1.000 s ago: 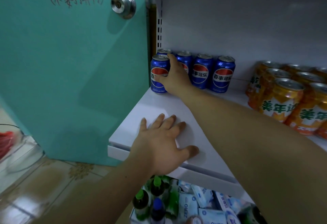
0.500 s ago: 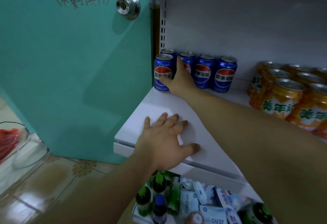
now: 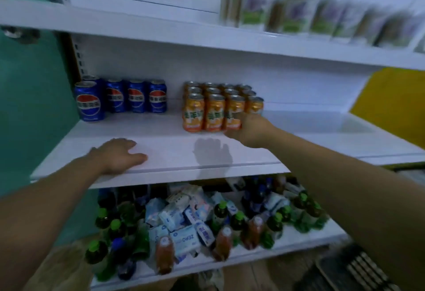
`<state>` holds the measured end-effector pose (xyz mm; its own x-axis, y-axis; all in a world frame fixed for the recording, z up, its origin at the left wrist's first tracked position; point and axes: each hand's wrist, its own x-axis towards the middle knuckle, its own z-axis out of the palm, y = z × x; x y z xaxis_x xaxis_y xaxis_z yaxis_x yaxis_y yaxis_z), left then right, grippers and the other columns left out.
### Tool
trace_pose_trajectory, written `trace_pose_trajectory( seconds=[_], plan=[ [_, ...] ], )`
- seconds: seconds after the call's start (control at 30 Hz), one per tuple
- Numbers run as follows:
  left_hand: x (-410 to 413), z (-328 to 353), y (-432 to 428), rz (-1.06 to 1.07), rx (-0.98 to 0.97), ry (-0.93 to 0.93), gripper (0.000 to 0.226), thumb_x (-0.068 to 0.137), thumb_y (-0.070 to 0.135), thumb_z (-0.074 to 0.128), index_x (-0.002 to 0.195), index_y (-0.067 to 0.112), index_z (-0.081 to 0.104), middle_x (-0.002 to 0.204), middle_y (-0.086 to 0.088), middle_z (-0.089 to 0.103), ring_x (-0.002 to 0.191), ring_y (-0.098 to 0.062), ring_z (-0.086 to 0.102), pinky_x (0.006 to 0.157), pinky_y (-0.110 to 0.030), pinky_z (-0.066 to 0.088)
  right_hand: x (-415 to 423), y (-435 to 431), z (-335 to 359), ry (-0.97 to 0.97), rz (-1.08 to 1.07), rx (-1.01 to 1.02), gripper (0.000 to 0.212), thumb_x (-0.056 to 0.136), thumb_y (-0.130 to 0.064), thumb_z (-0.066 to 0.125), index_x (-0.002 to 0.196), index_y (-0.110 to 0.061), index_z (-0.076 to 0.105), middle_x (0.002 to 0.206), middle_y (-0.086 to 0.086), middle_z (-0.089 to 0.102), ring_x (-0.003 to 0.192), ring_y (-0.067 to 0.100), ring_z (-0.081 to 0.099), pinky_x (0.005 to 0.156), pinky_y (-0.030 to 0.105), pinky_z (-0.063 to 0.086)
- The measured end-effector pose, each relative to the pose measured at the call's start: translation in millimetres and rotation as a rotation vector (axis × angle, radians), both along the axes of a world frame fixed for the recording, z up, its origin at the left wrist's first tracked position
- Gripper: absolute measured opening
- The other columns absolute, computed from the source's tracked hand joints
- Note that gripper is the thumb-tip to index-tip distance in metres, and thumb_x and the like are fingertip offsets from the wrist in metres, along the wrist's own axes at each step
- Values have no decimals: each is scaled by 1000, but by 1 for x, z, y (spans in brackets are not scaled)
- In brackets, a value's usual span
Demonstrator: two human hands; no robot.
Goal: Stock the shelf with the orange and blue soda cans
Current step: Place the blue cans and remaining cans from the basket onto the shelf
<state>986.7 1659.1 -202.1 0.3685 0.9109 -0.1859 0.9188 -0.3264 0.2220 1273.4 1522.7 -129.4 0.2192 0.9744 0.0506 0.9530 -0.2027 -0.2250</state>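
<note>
Now | shelf point(image 3: 174, 152): blue cans point(image 3: 135, 96), orange cans point(image 3: 215, 112) | left grip point(image 3: 119, 155) released on shelf | right grip point(image 3: 249, 129): cannot tell

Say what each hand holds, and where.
Left hand rests flat on the shelf, holding nothing. Right hand touches the lower side of a front orange can; whether it grips cannot be told.

Green-capped bottles point(image 3: 238, 220) and pale blue packets point(image 3: 184, 240) heaped on bottom shelf point(image 3: 322, 234); blurred pouches point(image 3: 292, 12) on top shelf point(image 3: 138, 26); teal door point(image 3: 34, 106) left.

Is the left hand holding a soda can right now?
No, the left hand rests palm down on the white shelf near its front edge, with no can in it.
</note>
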Motion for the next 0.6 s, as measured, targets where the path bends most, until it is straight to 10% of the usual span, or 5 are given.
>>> trace_pose_trajectory(
  seconds=[0.2,0.37,0.6],
  plan=[
    [148,33,-107,-474,39,-193,71,88,54,58,147,21,36,156,0,28,142,-21,28,113,-35,25,88,-149,-3,51,-431,-74,74,94,-53,51,152,-13,25,155,7,31,137,28,37,106,37,34],
    [249,25,-212,-831,10,-173,72,87,53,60,147,21,36,156,-1,30,141,-20,30,113,-31,25,119,-254,-14,78,-651,-87,73,94,-52,52,151,-15,26,149,9,41,115,29,52,83,37,45],
    [347,-20,-337,-1151,-83,-45,77,85,57,59,149,22,32,157,0,27,141,-19,30,114,-36,30,165,-393,-48,154,-917,-109,75,90,-55,56,151,-19,30,152,5,38,133,27,41,102,37,40]
  ],
)
